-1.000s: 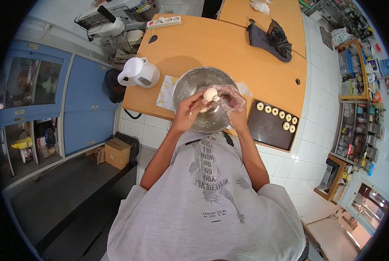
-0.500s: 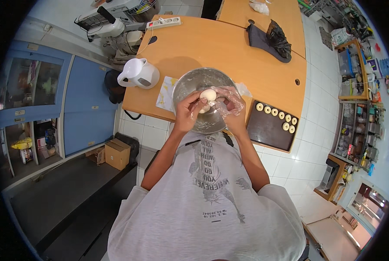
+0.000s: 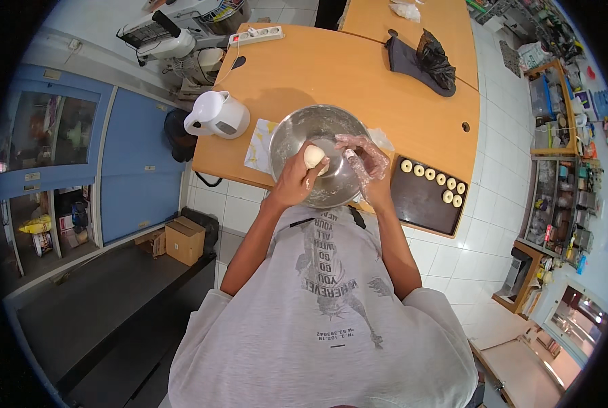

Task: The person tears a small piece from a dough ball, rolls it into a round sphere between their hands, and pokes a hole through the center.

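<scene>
Wooden worktop [image 3: 331,75], orange-brown, spread wide under everything. Near its front edge, a steel mixing bowl [image 3: 321,153], round and shiny. Right of the bowl, at the worktop's front right corner, a dark baking tray [image 3: 423,204] with a curved line of small pale dough rings [image 3: 432,175] along its far side. Left of the bowl, a white electric kettle [image 3: 215,114], spout turned left, and between kettle and bowl a sheet of paper [image 3: 261,144] with yellowish smears, tucked partly under the bowl's rim. Farther back on the right, a dark cloth [image 3: 406,60] and a crumpled black bag [image 3: 434,58] lying on it. At the far left corner, a white power strip [image 3: 255,33].

Over the bowl, left hand [image 3: 296,180], bare, fingers closed around a pale ball of dough [image 3: 313,156], held above the bowl's inside, just left of its middle. Right hand [image 3: 365,163] in a thin clear plastic glove, fingers loosely spread and slightly curled, gripping nothing, fingertips close to the dough ball over the bowl's right half.
</scene>
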A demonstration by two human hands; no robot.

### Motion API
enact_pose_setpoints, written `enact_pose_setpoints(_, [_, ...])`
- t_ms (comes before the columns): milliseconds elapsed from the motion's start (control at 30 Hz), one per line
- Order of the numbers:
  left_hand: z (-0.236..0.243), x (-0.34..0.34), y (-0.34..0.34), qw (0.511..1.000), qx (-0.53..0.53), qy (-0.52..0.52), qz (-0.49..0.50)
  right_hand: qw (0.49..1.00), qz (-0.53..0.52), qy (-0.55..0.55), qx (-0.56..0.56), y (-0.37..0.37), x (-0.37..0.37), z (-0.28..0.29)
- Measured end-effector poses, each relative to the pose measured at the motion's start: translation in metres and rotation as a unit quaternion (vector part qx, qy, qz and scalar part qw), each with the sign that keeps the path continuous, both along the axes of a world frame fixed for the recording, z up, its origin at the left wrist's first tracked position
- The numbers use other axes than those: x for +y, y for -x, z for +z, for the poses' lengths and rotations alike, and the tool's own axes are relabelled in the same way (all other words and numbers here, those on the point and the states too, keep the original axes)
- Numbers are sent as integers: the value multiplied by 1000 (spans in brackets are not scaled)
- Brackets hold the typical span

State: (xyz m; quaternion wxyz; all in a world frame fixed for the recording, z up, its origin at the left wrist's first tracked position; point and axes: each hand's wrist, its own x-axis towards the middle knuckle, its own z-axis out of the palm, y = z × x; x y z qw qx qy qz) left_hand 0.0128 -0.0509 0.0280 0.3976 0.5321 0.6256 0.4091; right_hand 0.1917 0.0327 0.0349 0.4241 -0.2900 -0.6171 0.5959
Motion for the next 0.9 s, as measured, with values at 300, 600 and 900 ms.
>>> enact_pose_setpoints(300, [-2, -2, -2, 990, 79, -113, -42, 988, 57, -107, -94, 5, -5, 31])
enact_pose_setpoints(600, [29, 1, -10, 966, -256, -33, -24, 999, 28, -24, -23, 4, 2, 17])
enact_pose_setpoints(900, [9, 0, 6, 992, -50, -102, 54, 995, 4, 67, 75, 11, -15, 9])
